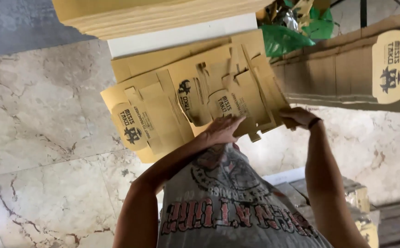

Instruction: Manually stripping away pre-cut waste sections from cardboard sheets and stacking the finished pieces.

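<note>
While the left hand [222, 130] lies with fingers spread flat on the near edge of a flat die-cut box blank of yellow-brown cardboard [229, 89], the right hand [298, 117] pinches the same blank at its right corner; its fingertips are hidden behind the card, so how tightly they close is hard to make out. The blank is held up in front of the person's chest, tilted, its slots and tabs cut open. Just behind it, fanned out to the left, are more flat yellow-brown cardboard blanks with dark printed marks [144, 117], and where one sheet ends and the next begins is unclear. A tall stack of flat cardboard sheets [154, 16] is cut off by the top edge. A long brown corrugated cardboard carton [342, 78] runs off at the right. Green plastic wrapping [285, 39] shows partly behind it. Below lies a pale marble floor [43, 119].
</note>
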